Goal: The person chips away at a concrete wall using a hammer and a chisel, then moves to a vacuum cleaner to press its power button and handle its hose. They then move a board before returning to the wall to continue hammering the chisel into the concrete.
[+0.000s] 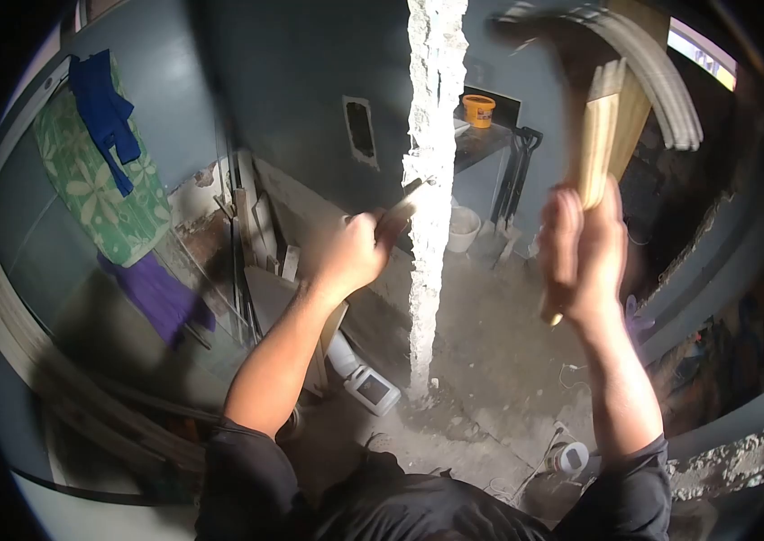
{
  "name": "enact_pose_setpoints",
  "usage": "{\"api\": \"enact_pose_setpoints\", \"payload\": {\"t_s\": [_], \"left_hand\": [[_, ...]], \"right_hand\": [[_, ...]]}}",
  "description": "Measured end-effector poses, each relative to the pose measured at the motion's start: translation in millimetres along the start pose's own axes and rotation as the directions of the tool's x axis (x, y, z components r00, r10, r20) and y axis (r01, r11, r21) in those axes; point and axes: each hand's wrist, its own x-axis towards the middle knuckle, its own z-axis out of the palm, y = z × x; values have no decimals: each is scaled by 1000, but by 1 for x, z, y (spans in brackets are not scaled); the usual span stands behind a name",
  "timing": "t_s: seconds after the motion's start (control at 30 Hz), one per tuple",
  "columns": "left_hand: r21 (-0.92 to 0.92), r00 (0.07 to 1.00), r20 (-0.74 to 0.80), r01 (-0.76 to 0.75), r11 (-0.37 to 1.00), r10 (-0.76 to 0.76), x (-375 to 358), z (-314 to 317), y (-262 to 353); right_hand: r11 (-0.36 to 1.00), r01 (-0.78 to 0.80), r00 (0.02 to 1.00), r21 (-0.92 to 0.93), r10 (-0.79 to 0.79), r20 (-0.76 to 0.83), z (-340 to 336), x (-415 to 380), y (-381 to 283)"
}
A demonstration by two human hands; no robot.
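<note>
Chisel sat in the left hand, fingers wrapped shut around its shaft, tip angled up and right and touching the rough white channel cut vertically down the grey wall. Tool stuck out past the thumb side of the fist, so the working end was just beyond the fingers and against the broken plaster edge. Right hand was raised to the right of the channel, well apart from the chisel, fingers closed tight on the wooden handle of a hammer; handle ran up from the fist, butt end poking out below it, head blurred near the top of the frame. Both forearms bare, dark sleeves at the bottom edge. Channel ran from the top of the view down to the floor, which was covered in grey dust and rubble. Small rectangular cutout in the wall sat left of the channel. Orange bucket stood on a dark shelf behind, white bucket on the floor just right of the channel. Green floral cloth and blue cloth hung at left, purple cloth below them. White device lay on the floor near the channel's base.
</note>
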Motion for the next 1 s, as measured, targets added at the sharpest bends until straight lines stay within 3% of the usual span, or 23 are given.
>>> {"api": "enact_pose_setpoints", "payload": {"t_s": [0.03,0.07,0.1,0.17,0.23,0.3,0.33,0.37,0.43,0.47,0.53,0.57,0.6,0.63,0.7,0.73,0.77,0.8,0.83,0.87,0.9,0.97,1.0], "left_hand": [[-15,999,-6,-36,999,36,2,2,-5],[-46,997,-6,-79,996,78,3,4,-9],[-44,995,-1,-95,995,95,3,5,-9],[35,993,-33,-116,993,117,0,9,-9],[2,986,-28,-165,986,165,1,8,-13],[-33,998,35,-47,998,48,6,-2,-11],[-49,996,44,-73,996,75,5,-5,-11],[3,996,89,-16,1000,15,7,-4,-16],[7,986,45,-161,987,161,10,-2,-25],[7,983,29,-180,984,179,9,0,-26],[-48,985,33,-165,985,167,7,-4,-20],[-95,989,38,-139,986,143,5,-4,-18],[-122,959,-35,-284,951,282,4,-1,-18],[-124,956,-36,-292,948,290,4,1,-22],[-33,969,-41,-245,969,243,8,9,-33],[-69,955,11,-295,953,297,15,2,-34],[-157,972,90,-201,967,217,18,-7,-35],[-398,980,187,16,917,65,26,-14,-38],[-587,948,313,241,773,-59,32,-24,-40],[-456,982,171,7,890,80,31,-36,-40],[-445,981,107,-97,890,161,28,-39,-44],[-211,970,88,-204,956,226,20,-47,-37],[-172,985,89,-128,977,145,17,-42,-39]], "right_hand": [[976,134,990,-169,-126,58,11,-11,14],[963,-56,946,-264,135,294,16,-25,22],[897,-207,790,-390,388,475,16,-33,21],[894,-252,811,-370,404,424,4,-35,15],[868,-290,852,-403,426,305,-5,-25,-7],[900,-249,953,-359,293,72,-9,-12,-32],[948,-96,995,-302,85,-48,-9,-8,-32],[974,-153,985,-165,138,-101,-13,-4,-43],[982,-179,960,64,188,-208,-6,-6,-53],[979,-175,961,100,192,-197,0,-13,-49],[960,-19,997,-281,-3,-78,22,-38,-23],[944,-90,993,-319,109,44,37,-59,-5],[855,-312,867,-413,434,244,43,-73,4],[835,-395,847,-383,492,201,46,-83,6],[839,-425,859,-340,492,140,33,-82,-2],[835,-428,868,-347,486,99,29,-78,-9],[867,-374,909,-328,413,54,28,-73,-15],[872,-355,923,-336,385,25,24,-63,-26],[878,-334,935,-344,354,-5,21,-53,-37],[900,-291,953,-323,301,-19,17,-47,-46],[920,-246,968,-304,247,-34,15,-40,-54],[922,-299,953,-247,300,-35,11,-36,-72],[920,-298,954,-255,297,-41,12,-35,-78]]}}
